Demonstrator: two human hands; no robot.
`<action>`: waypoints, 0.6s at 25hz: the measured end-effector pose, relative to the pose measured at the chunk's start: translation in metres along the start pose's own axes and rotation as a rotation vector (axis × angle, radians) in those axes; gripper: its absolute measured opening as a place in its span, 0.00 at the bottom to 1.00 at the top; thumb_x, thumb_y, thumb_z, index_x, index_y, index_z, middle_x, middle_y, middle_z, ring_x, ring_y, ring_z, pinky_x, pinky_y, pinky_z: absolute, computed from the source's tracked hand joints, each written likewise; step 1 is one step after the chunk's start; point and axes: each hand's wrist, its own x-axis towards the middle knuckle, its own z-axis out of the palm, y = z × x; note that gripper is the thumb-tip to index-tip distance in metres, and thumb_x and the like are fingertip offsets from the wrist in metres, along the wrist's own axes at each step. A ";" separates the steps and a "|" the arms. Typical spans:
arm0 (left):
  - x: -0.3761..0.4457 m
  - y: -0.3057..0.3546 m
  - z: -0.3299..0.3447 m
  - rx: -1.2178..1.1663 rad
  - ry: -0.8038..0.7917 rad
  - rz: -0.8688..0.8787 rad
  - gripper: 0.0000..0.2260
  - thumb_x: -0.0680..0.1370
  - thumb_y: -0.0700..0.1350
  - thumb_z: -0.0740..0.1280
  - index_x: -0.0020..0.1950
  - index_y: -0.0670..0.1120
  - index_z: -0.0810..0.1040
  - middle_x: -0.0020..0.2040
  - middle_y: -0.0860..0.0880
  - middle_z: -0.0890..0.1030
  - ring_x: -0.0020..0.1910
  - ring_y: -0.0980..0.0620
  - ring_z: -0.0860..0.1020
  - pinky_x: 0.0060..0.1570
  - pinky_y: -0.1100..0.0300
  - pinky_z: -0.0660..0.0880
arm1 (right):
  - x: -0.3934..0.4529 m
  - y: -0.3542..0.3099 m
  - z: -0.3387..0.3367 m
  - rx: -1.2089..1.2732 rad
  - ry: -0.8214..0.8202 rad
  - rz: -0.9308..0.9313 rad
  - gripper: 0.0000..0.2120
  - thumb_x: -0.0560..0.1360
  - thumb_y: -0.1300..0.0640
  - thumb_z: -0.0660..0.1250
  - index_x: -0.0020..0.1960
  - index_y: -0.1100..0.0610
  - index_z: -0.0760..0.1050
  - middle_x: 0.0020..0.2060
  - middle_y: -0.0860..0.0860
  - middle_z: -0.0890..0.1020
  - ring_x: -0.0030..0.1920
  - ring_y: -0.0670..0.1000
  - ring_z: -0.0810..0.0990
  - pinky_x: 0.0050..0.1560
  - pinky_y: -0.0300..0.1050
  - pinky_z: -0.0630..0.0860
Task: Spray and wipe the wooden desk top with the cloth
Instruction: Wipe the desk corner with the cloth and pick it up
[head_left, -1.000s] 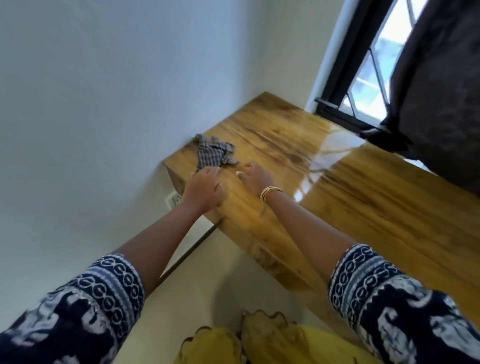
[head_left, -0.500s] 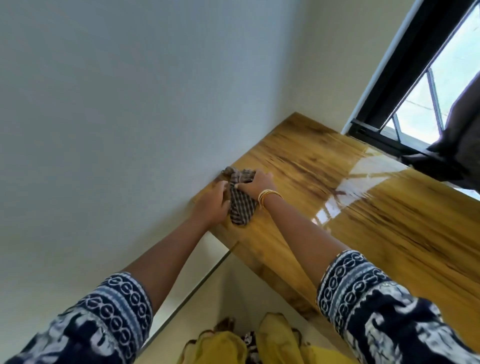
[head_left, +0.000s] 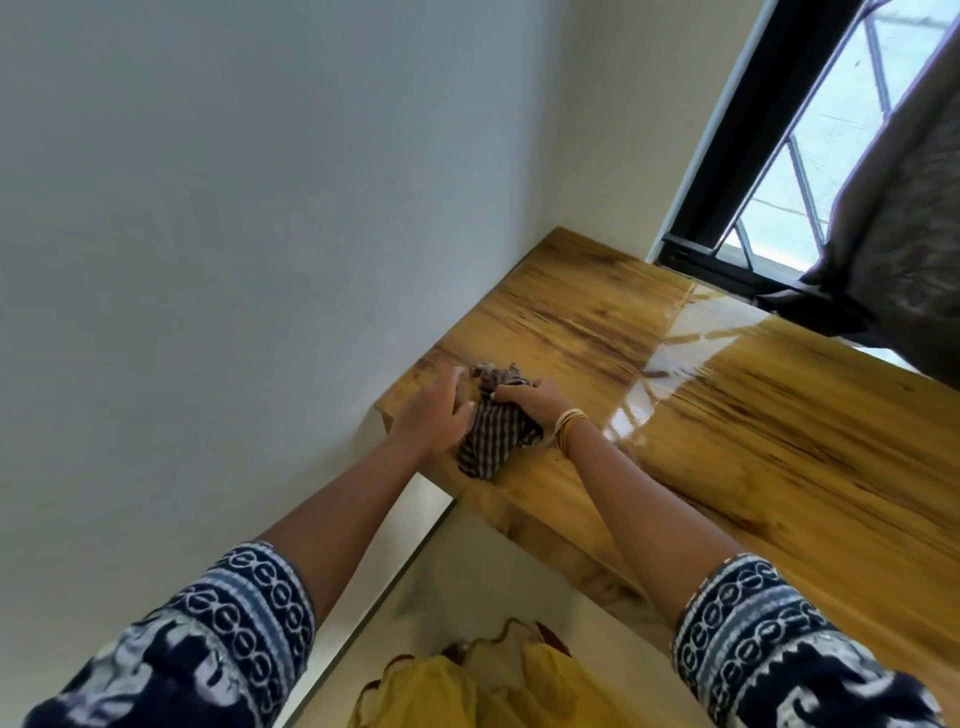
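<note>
While both hands work at the same bundle, the cloth lies bunched on the surface close to its left end, near the corner where the front edge meets the wall. The right hand has its fingers curled round the upper part of the checked fabric and clamps it, probably to gather the loose folds into a pad that can be pushed along the wood. The left hand rests against the cloth's left side; its fingers look fairly straight and its thumb touches the fabric, so it seems to steady or tuck the bundle rather than grip it, though how firmly it holds I cannot tell. A tail of cloth trails toward the front edge between the two wrists. Gold bangles sit on the right wrist, and patterned sleeves cover both forearms. Farther along, toward the back right corner, the wood carries a bright glossy reflection from the window, beside which a dark curtain hangs. No spray bottle is in view, so wiping appears to be the step in hand.
</note>
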 end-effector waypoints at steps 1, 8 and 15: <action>-0.008 0.007 0.003 -0.008 -0.002 0.012 0.23 0.81 0.49 0.63 0.74 0.45 0.64 0.68 0.43 0.75 0.64 0.46 0.75 0.59 0.51 0.76 | -0.008 0.009 -0.005 0.099 0.008 0.016 0.21 0.67 0.50 0.77 0.52 0.60 0.75 0.50 0.57 0.81 0.51 0.55 0.80 0.56 0.53 0.80; -0.095 0.069 0.041 -0.236 -0.089 0.058 0.23 0.80 0.56 0.63 0.69 0.44 0.71 0.61 0.44 0.78 0.58 0.46 0.78 0.53 0.52 0.79 | -0.100 0.080 -0.033 0.745 -0.057 0.117 0.32 0.63 0.52 0.78 0.63 0.62 0.74 0.57 0.62 0.81 0.54 0.62 0.81 0.45 0.55 0.81; -0.178 0.123 0.079 -0.483 -0.119 -0.090 0.20 0.73 0.59 0.71 0.47 0.41 0.81 0.43 0.43 0.83 0.45 0.44 0.83 0.45 0.47 0.81 | -0.212 0.150 -0.066 0.931 -0.130 0.104 0.12 0.76 0.51 0.64 0.52 0.60 0.74 0.45 0.58 0.78 0.41 0.56 0.78 0.36 0.46 0.76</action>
